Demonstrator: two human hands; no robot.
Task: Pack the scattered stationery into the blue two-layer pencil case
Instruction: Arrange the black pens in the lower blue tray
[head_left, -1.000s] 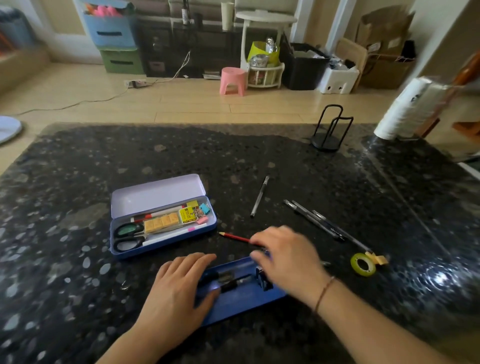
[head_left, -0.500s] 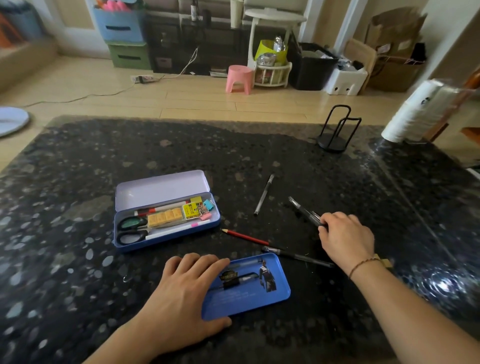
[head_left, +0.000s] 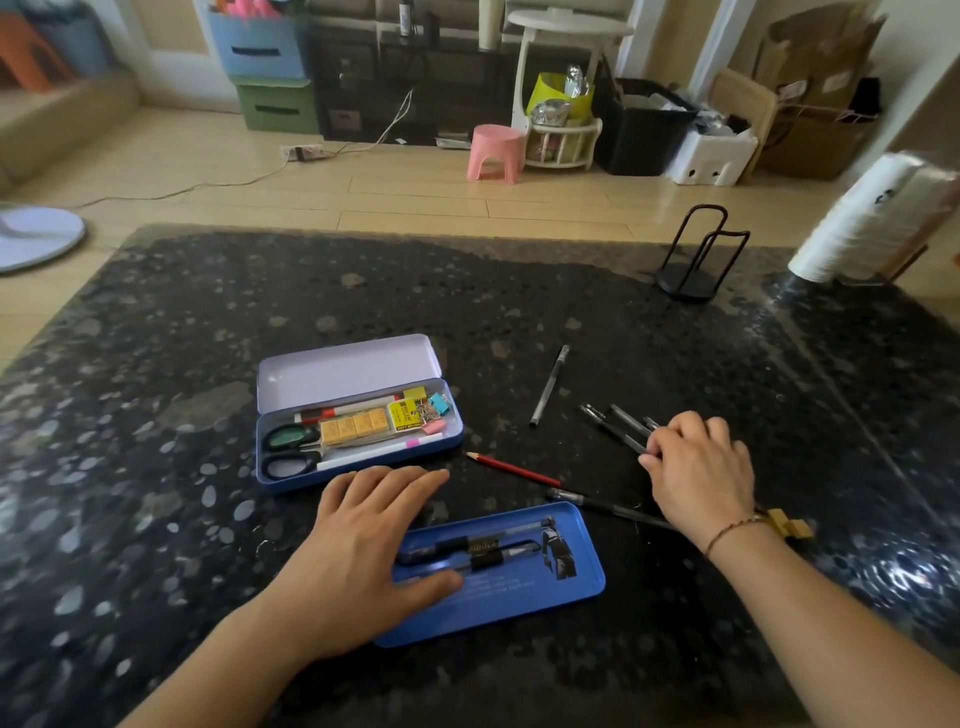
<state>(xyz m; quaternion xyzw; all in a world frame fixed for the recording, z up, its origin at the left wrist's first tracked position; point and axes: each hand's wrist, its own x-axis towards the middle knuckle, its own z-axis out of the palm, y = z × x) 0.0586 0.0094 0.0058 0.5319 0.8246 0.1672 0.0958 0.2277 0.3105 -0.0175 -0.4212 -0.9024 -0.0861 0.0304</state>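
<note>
The blue pencil case (head_left: 291, 480) lies open, lid back, holding scissors, erasers, clips and white pens. Its loose blue inner tray (head_left: 576, 592) sits nearer me with two black pens and a clip in it. My left hand (head_left: 363, 545) rests flat on the tray's left end. My right hand (head_left: 701, 470) closes its fingers over a bunch of black pens (head_left: 615, 428) on the table. A red pencil (head_left: 511, 469), a black pen (head_left: 608, 508) and a grey pen (head_left: 548, 387) lie loose between case and hand.
A black wire stand (head_left: 691, 260) stands at the back right, with a white roll (head_left: 867, 223) beyond it at the table's edge. A yellow tape piece (head_left: 789, 526) peeks out behind my right wrist. Dark speckled table (head_left: 182, 519); floor and clutter behind.
My right hand left the tray and moved right and away onto the bunch of black pens, fingers closing over them. My left hand stayed on the tray's left end.
</note>
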